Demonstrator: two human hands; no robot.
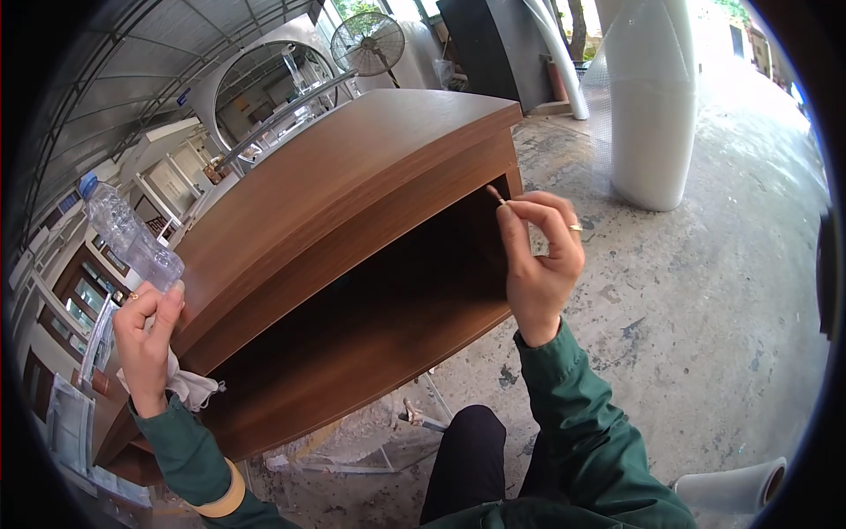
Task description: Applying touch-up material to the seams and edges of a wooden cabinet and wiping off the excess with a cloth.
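Note:
A brown wood-grain cabinet (pixel 352 176) with a dark open compartment fills the middle. My right hand (pixel 545 256) is closed in a pinch on a short thin stick with a brown tip (pixel 495 192), beside the compartment's upper right corner. Whether it is a swab or a small brush cannot be made out. At the cabinet's left end my left hand (pixel 148 339) is closed, with a whitish cloth (pixel 192 386) hanging out below it by the wrist. Just beyond its thumb is a clear plastic bottle (pixel 132 234) with a blue cap, tilted in view; its base is close to the thumb.
A tall wrapped roll (pixel 654 106) stands on the concrete floor (pixel 687 326) to the right. Another clear film roll (pixel 731 487) lies at the lower right. Behind the cabinet are a large fan (pixel 367 44) and a round mirror (pixel 264 93). Plastic sheeting (pixel 352 432) lies below the cabinet.

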